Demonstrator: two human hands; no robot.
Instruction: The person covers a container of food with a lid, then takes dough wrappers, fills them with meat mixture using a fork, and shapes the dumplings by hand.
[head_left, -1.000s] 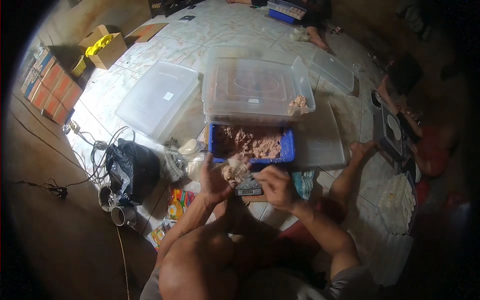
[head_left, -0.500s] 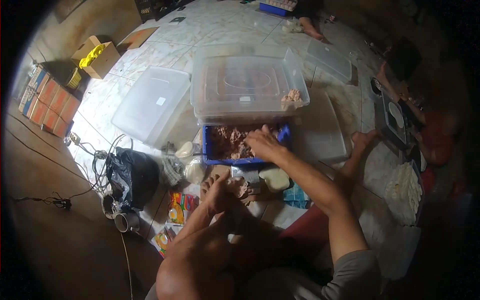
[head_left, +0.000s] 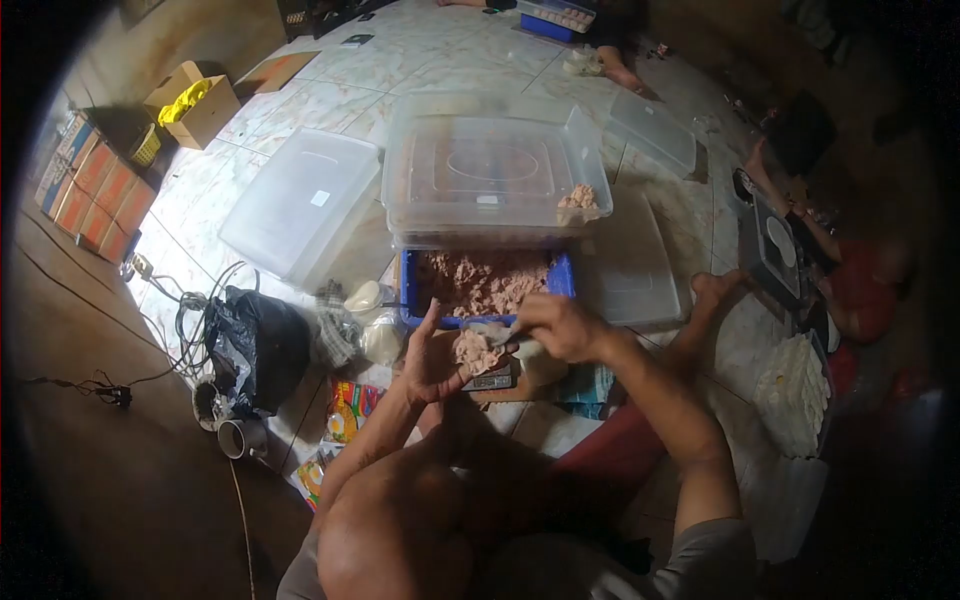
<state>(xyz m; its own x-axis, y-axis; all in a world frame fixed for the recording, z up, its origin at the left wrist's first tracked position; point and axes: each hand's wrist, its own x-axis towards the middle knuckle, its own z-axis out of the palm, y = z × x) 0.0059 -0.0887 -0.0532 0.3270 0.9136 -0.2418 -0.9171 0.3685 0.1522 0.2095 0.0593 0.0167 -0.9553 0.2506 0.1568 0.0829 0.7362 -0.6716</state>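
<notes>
My left hand [head_left: 428, 368] is palm up, thumb raised, with a lump of pinkish minced filling [head_left: 478, 355] lying across its fingers. Whether a thin wrapper lies beneath it I cannot tell. My right hand [head_left: 562, 326] is closed round a small grey spoon-like utensil [head_left: 488, 332], whose end touches the filling. Just beyond both hands stands a blue tub [head_left: 404, 290] of the same pinkish mixture [head_left: 485, 280]. Below the filling a scale [head_left: 492, 380] shows in part. A pale stack [head_left: 543, 368] is partly hidden by my right hand.
A clear plastic container [head_left: 395, 190] with a pinkish lump [head_left: 579, 198] in its corner stands behind the tub. Lids [head_left: 300, 205] flank it. To the left are a black bag [head_left: 255, 350], a mug [head_left: 240, 438] and cables. Other people's limbs [head_left: 622, 75] show beyond and right.
My right hand has come out of the tub towards me, bringing the utensil to my left hand. My left hand has risen slightly, and pinkish filling now lies on it.
</notes>
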